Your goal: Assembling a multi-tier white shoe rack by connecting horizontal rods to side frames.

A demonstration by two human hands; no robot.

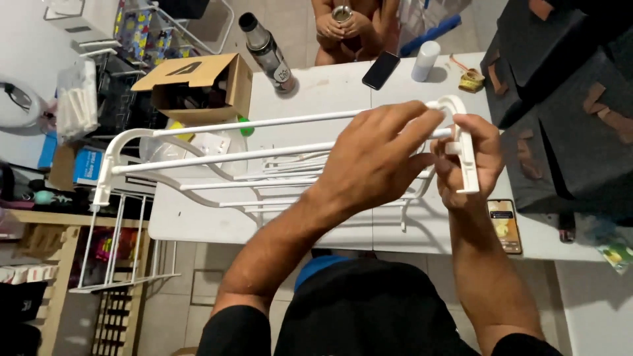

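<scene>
I hold a white rack [217, 158] made of long rods and curved end brackets above a white table [316, 92]. My left hand [376, 155] reaches across and pinches a rod where it meets the right end bracket [465, 151]. My right hand [465, 165] grips that curved white bracket from below. The rack's other end bracket [109, 165] hangs out past the table's left edge. More white rods and rack parts [283, 181] lie on the table under it.
On the table stand an open cardboard box [198, 82], a steel thermos [267, 53], a black phone [380, 70], a white cylinder [425, 60] and a lit phone [505, 226]. Another person's hands [343, 25] hold a cup at the far side. Dark boxes [567, 99] fill the right; wire shelving [119, 244] stands left.
</scene>
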